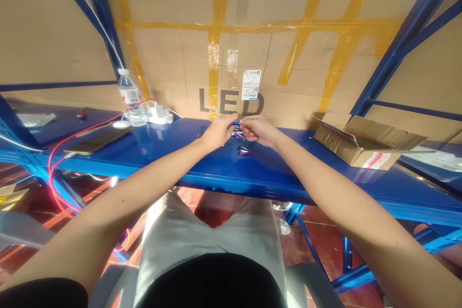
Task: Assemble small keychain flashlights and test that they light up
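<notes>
My left hand (218,131) is closed on a small blue carabiner (236,123), held just above the blue tabletop. From the other side, the pinched fingers of my right hand (262,130) grip the right end of the same carabiner; any smaller part between those fingers is too small to make out. Beneath and between the hands lies a small pile of purple and silver carabiners (238,134), partly hidden by the fingers. Nearer to me, a few more carabiners (244,151) in purple and dark colours rest together on the table.
A blue metal table (173,159) stands against a taped cardboard sheet (162,62). On the left are a water bottle (132,98), a white power adapter (158,113), a phone (99,140) and a red cable (77,132). An opened cardboard box (361,147) sits at right.
</notes>
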The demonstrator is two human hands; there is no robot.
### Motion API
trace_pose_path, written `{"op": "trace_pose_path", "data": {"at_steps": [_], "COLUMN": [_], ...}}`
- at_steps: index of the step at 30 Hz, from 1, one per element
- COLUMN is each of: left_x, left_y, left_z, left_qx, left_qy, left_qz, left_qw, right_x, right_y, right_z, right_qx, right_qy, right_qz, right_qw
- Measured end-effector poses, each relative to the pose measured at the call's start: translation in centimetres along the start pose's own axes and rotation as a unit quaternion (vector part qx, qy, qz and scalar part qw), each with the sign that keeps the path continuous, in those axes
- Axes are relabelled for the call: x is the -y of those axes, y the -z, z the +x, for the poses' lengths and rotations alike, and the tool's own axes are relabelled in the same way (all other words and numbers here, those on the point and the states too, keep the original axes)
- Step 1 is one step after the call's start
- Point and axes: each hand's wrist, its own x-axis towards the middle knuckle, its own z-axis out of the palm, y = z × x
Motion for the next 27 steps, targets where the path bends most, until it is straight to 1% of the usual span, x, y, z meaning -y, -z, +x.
{"op": "trace_pose_path", "data": {"at_steps": [6,10,15,22,24,27], "left_x": [-0.4,0.1,0.4,0.3,0.3,0.2], "left_y": [-0.5,-0.7,-0.6,-0.5,-0.4,-0.1], "left_z": [0.1,0.2,0.4,0.2,0.1,0.2], "left_qx": [0.003,0.030,0.022,-0.008,-0.007,-0.004], "left_qy": [0.016,0.025,0.018,-0.006,-0.021,-0.055], "left_qz": [0.029,0.046,0.035,0.029,0.033,0.044], "left_qw": [0.999,0.998,0.999,1.000,0.999,0.997], "right_x": [-0.2,-0.4,-0.5,-0.1,0.1,0.5], "right_y": [0.2,0.2,0.3,0.2,0.2,0.2], "right_z": [0.2,0.2,0.3,0.4,0.3,0.2], "right_qx": [-0.008,-0.012,-0.001,0.029,0.039,0.054], "right_qy": [0.033,0.031,0.019,-0.048,-0.085,-0.148], "right_qz": [-0.014,-0.042,-0.024,0.073,0.106,0.164], "right_qw": [0.999,0.999,1.000,0.996,0.990,0.974]}}
